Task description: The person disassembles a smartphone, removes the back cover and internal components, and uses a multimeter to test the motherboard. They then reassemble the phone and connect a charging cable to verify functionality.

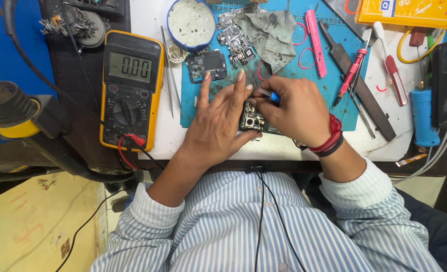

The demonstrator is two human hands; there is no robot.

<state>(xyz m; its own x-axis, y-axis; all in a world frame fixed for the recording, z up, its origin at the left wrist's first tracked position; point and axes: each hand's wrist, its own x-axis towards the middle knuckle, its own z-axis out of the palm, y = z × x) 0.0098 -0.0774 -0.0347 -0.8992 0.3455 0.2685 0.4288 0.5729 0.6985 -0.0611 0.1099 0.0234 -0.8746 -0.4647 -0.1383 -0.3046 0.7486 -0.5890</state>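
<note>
While the left hand [218,126] is lying flat with its fingers spread, it is pressing down on an opened phone [252,120] in the middle of the frame, at the lower edge of the blue mat [334,108]. This hand is open and is not gripping anything; it is only holding the phone steady by touch. The right hand [296,108] is closing its fingertips around a small tool with a blue handle [272,95], and the tip of the tool is pointing down to the phone, where the camera part is showing between both hands. A red thread and a dark band are sitting on the right wrist.

To the left of the hands a yellow multimeter [132,88] is lying on the worktop [284,146], with a red lead and a black lead going out from its lower end. Above the hands, on the mat, a small circuit board [207,65], a grey cloth [271,32] and a round blue-rimmed dish [192,22] are lying near each other. More to the right a pink tool [315,43], a red screwdriver [352,73] and a blue-handled tool [422,116] are resting well apart from the hands
</note>
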